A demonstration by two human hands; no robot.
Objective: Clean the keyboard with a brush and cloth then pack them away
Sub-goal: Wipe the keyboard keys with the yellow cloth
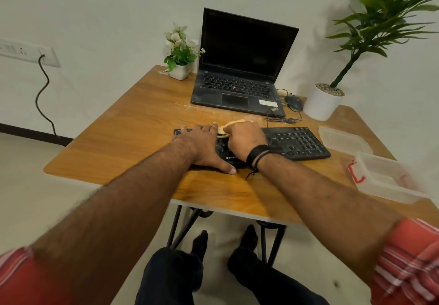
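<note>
The black, flat plastic keyboard (280,143) lies on the wooden tabletop (123,138), set back somewhat from the near edge and in front of the open black laptop (240,72). The left hand (204,148) lies flat on the keyboard's left end, fingers straight and spread, thumb touching the tabletop at the near rim; it presses down and grips nothing. The right hand (244,138) is curled around a tan cloth (228,126), which shows only at the fingertips, over the middle keys. No brush is visible.

Handling judgement: the keyboard appears light and rigid, and likely to slide on the smooth wood under wiping strokes, so the flat left hand is a sensible brace. The keycaps are probably loose-fitting; light pressure is advisable. The cloth is soft and will bunch; a folded pad in the fingers gives better contact. To lift the keyboard, the two short ends offer the best hold.

Clearance: the keyboard's cable (282,120) runs along the far side towards the laptop and may snag. A clear plastic lid (342,138) lies just beside the keyboard's right end, and a clear plastic box with a red clasp (389,178) sits at the table's right edge. Open tabletop lies to the left and along the near side.
</note>
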